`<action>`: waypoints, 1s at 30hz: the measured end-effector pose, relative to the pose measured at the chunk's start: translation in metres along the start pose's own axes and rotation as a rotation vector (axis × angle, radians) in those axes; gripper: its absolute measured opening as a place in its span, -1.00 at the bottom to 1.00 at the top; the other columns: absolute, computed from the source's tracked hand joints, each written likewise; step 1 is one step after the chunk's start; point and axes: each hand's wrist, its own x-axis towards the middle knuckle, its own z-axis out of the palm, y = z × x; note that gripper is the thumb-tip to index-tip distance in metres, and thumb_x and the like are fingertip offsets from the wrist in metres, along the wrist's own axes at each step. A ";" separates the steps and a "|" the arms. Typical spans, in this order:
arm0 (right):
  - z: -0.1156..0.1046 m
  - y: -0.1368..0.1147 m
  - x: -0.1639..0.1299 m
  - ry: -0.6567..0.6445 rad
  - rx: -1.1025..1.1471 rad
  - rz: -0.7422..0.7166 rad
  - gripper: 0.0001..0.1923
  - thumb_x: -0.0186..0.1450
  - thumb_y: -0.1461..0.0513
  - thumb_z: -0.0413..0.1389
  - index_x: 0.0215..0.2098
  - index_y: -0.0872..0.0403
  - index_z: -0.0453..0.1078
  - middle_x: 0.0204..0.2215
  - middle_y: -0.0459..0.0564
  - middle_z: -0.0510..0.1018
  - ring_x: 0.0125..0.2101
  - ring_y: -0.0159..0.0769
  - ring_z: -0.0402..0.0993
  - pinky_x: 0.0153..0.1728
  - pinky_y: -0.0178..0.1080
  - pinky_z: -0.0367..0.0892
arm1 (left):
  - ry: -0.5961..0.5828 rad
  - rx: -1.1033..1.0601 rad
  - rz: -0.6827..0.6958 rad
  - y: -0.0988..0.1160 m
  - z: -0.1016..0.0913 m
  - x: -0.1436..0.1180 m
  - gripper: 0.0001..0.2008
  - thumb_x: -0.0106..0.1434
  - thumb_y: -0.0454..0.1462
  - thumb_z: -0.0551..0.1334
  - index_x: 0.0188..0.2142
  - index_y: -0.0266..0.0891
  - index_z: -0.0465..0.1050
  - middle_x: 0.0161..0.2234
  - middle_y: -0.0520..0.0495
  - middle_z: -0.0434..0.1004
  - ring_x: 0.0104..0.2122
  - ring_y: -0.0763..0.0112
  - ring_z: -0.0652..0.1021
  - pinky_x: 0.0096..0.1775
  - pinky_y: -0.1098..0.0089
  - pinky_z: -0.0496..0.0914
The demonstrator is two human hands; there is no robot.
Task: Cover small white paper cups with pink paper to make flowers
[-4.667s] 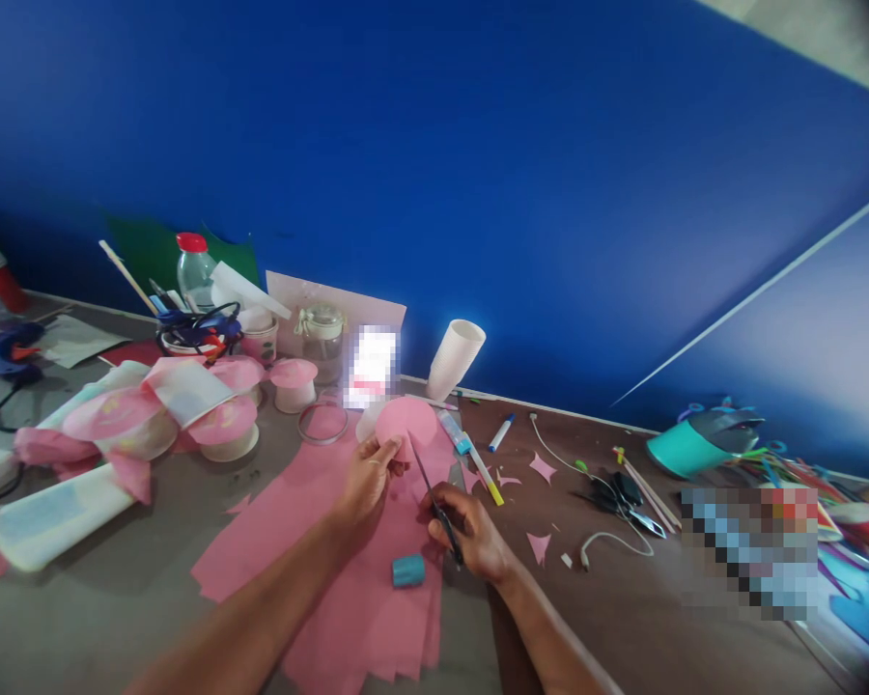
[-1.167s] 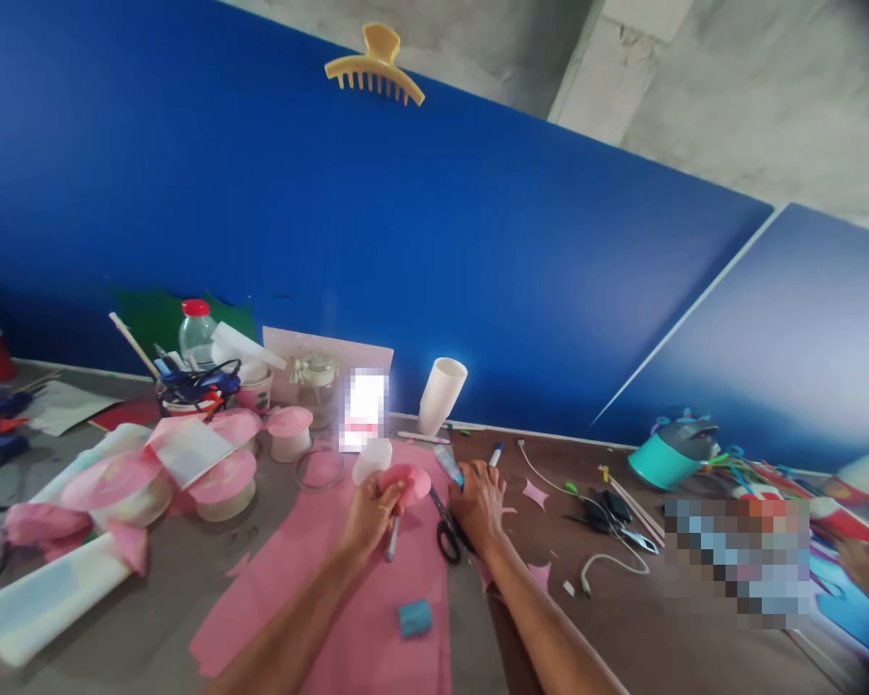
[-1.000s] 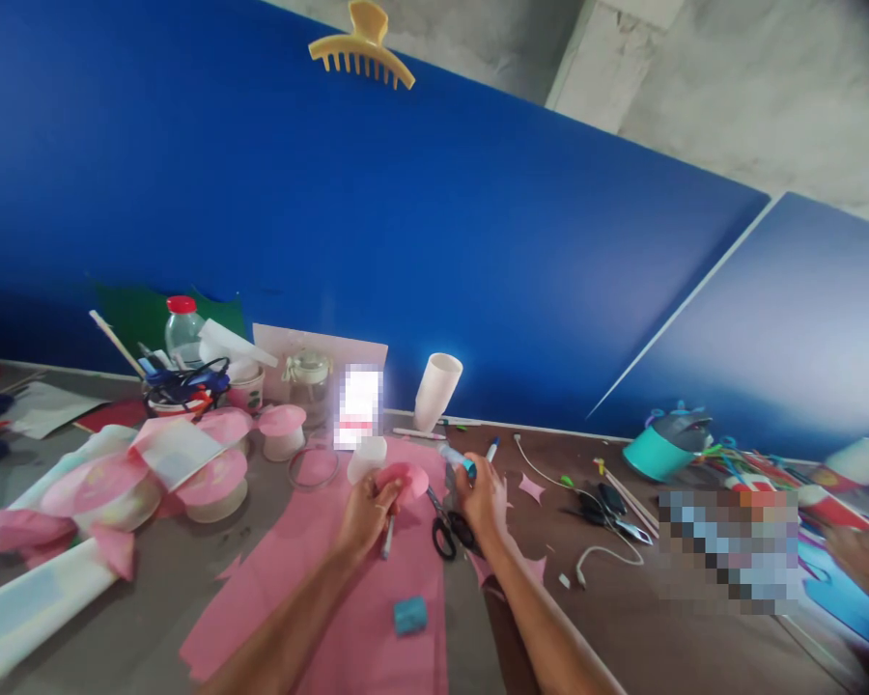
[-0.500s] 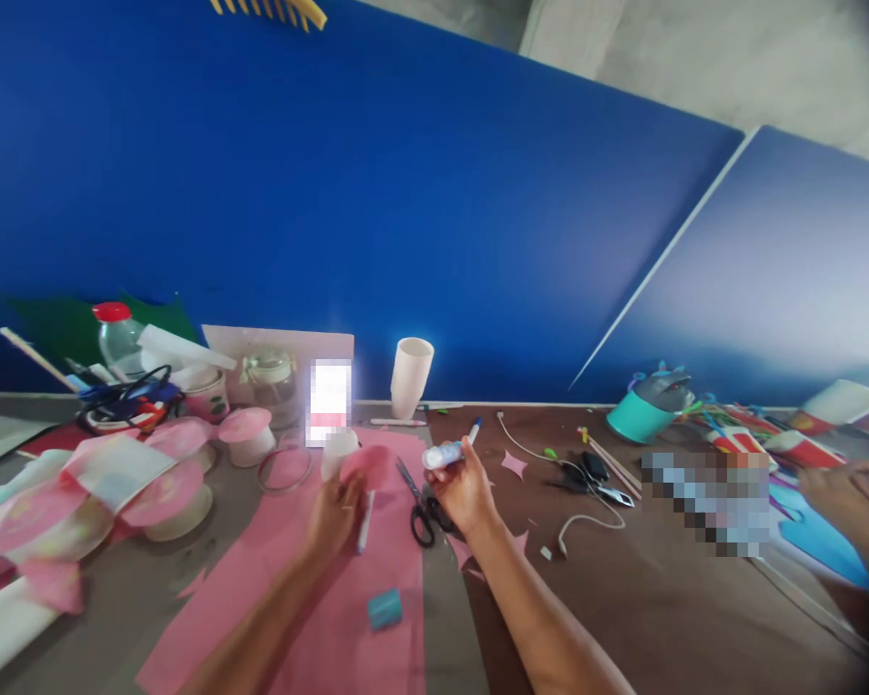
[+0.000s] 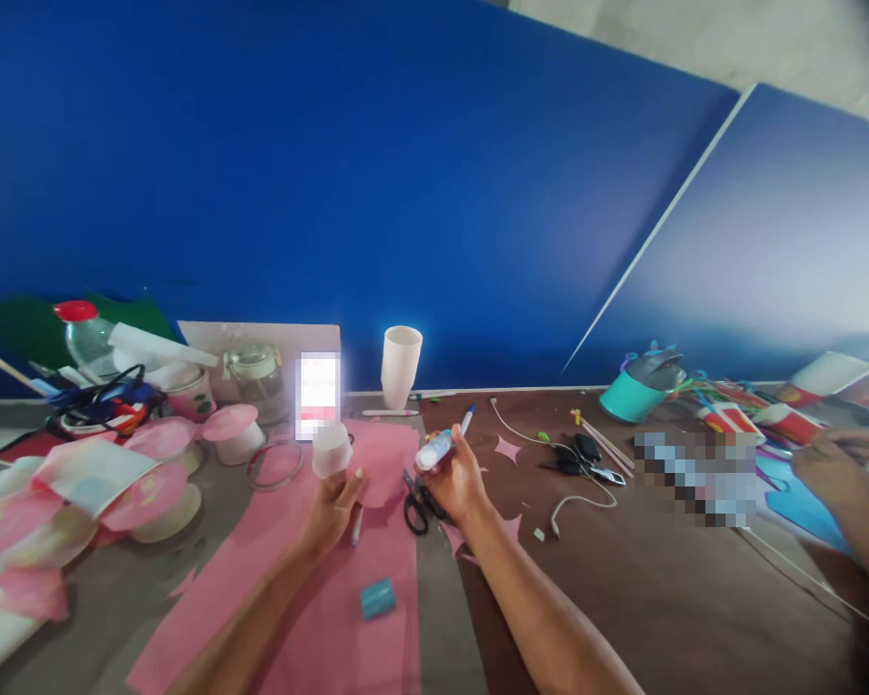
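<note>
Scissors [image 5: 418, 502] now lie set down on the surface at frame centre; right hand [image 5: 455, 477] closed around glue tube [image 5: 434, 451], left hand [image 5: 331, 499] pinching pink paper circle [image 5: 378, 475] and pen — keep circle steady, nozzle close.
</note>
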 end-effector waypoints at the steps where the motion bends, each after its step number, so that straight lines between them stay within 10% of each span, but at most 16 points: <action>1: 0.000 0.001 0.000 -0.006 -0.007 -0.002 -0.51 0.15 -0.18 0.26 -0.52 0.02 0.32 -0.68 -0.24 0.33 -0.72 -0.48 0.03 -0.62 -0.33 0.16 | -0.010 0.014 0.014 -0.001 -0.001 0.000 -0.44 0.00 0.21 0.29 -0.71 -0.12 0.14 -0.73 0.10 0.07 -0.70 0.50 0.14 -0.60 0.39 0.01; 7: 0.000 0.003 -0.002 -0.086 -0.070 0.002 -0.48 0.18 -0.21 0.21 -0.53 0.02 0.29 -0.67 -0.26 0.27 -0.71 -0.49 0.00 -0.60 -0.31 0.18 | -0.098 0.173 0.070 -0.012 -0.005 0.001 -0.60 0.13 0.06 0.26 -0.62 -0.13 0.29 -0.71 0.08 0.17 -0.71 0.45 0.23 -0.58 0.37 0.04; 13: -0.001 0.005 -0.002 -0.057 -0.028 0.016 -0.50 0.19 -0.19 0.23 -0.52 0.02 0.30 -0.64 -0.24 0.34 -0.71 -0.48 0.04 -0.60 -0.32 0.18 | 0.098 0.397 0.360 -0.009 -0.004 -0.004 -0.63 0.11 -0.11 0.33 -0.09 -0.13 0.52 -0.66 0.09 0.33 -0.64 0.34 0.34 -0.43 0.32 0.22; 20: 0.001 0.007 -0.005 -0.032 0.034 0.108 -0.57 0.19 -0.10 0.29 -0.50 0.05 0.37 -0.63 -0.24 0.41 -0.70 -0.50 0.13 -0.57 -0.34 0.24 | 0.174 0.684 0.694 -0.015 -0.004 -0.004 -0.70 0.23 -0.13 0.27 -0.08 -0.16 0.54 -0.36 -0.15 0.58 -0.33 0.15 0.54 -0.13 0.17 0.33; 30: 0.007 0.021 -0.013 -0.200 0.029 0.118 -0.75 0.15 0.08 0.38 -0.41 0.06 0.50 -0.54 -0.16 0.58 -0.61 -0.43 0.40 -0.53 -0.34 0.37 | 0.104 0.356 0.767 -0.031 0.004 -0.007 -0.50 0.25 -0.02 0.29 0.11 -0.15 0.36 0.01 -0.22 0.48 0.03 0.02 0.49 0.08 0.03 0.38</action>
